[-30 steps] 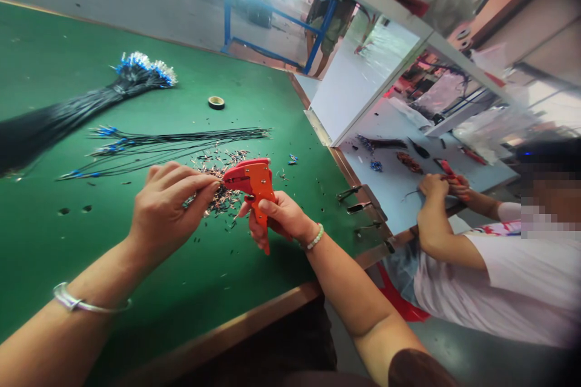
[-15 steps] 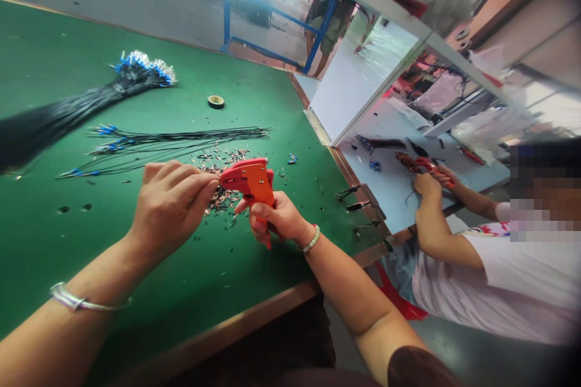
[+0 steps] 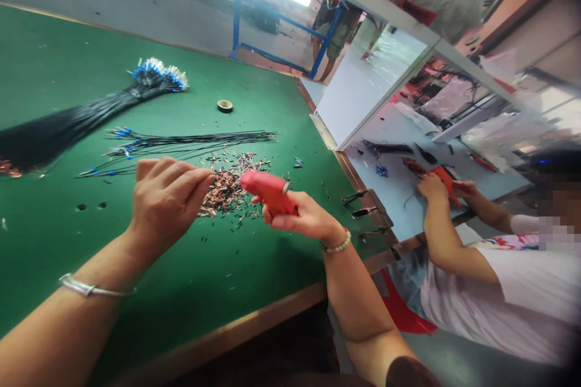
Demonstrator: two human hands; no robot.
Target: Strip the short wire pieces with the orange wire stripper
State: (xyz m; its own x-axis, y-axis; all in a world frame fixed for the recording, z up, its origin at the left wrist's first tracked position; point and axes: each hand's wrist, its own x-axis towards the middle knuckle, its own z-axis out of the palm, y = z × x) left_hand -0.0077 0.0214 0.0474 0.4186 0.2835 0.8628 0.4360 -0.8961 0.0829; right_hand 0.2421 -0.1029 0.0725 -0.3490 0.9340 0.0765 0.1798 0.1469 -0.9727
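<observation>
My left hand (image 3: 166, 199) is pinched above the green table; whatever is between its fingertips is too small or hidden to make out. To its right, my right hand (image 3: 299, 214) grips a red and orange wire stripper (image 3: 267, 188), its nose turned toward the left fingertips but apart from them. Beneath and between the hands lies a pile of copper and black wire scraps (image 3: 222, 192). Beyond the left hand, several black wires (image 3: 204, 138) with blue and metallic ends lie in a loose row. A thick bundle of such wires (image 3: 86, 118) rests at the left.
A roll of black tape (image 3: 224, 106) sits farther back on the green table (image 3: 272, 97). Metal clips (image 3: 363, 213) line the right edge. At the adjoining white table (image 3: 399, 193), a co-worker (image 3: 494, 278) holds an orange tool. A white partition (image 3: 358, 84) stands between.
The wire stripper has come away from my left fingertips, moving right and tilting so its top now shows. My left hand stays pinched. The co-worker's orange tool has turned too.
</observation>
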